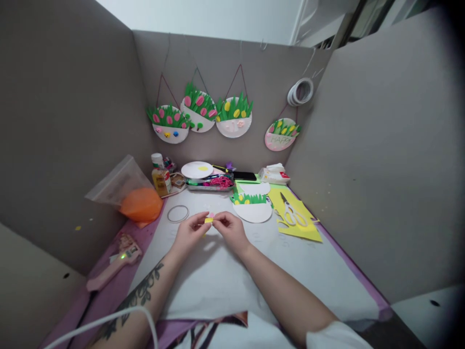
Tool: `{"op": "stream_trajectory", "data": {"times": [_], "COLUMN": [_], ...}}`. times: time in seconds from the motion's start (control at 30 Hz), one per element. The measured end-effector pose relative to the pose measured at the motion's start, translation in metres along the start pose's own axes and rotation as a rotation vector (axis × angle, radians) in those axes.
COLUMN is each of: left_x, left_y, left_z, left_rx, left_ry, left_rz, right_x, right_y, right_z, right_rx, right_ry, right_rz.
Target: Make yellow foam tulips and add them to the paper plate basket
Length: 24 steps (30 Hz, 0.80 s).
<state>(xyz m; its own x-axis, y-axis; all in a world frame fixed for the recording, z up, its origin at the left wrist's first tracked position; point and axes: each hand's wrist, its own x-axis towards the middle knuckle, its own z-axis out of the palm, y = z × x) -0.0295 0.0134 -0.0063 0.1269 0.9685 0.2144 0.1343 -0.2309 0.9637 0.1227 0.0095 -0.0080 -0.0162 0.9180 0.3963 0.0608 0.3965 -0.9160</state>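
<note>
Between both hands, above the white-covered table, is a small yellow paper piece. My left hand pinches its left side, while the fingers of my right hand close on its right. A small pink bit shows just behind the yellow paper; whether it touches the fingers I cannot tell. Beyond my right hand lies a white half-plate craft with green paper grass and yellow flowers along its top. To the left of my left hand rests a thin wire ring.
Yellow paper with white-handled scissors lies right. A pink glue gun, lit green, and a bag of orange material are left. Behind stand a glue bottle, a supply tray and tissues. Paper-plate baskets hang on the grey partition.
</note>
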Motion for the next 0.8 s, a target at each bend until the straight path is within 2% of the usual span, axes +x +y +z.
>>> {"op": "stream_trajectory", "data": {"times": [0.17, 0.33, 0.8], "left_x": [-0.001, -0.001, -0.002], "left_y": [0.003, 0.003, 0.006], "left_z": [0.000, 0.001, 0.001], "left_rx": [0.119, 0.100, 0.068], "left_ry": [-0.021, 0.004, -0.021], "left_rz": [-0.018, -0.026, -0.072], "right_x": [-0.001, -0.001, -0.002], "right_y": [0.000, 0.004, 0.014], "right_z": [0.001, 0.002, 0.004], "right_rx": [-0.023, -0.020, 0.005], "right_ry": [0.015, 0.012, 0.058], "right_rz": [0.021, 0.007, -0.026]}}
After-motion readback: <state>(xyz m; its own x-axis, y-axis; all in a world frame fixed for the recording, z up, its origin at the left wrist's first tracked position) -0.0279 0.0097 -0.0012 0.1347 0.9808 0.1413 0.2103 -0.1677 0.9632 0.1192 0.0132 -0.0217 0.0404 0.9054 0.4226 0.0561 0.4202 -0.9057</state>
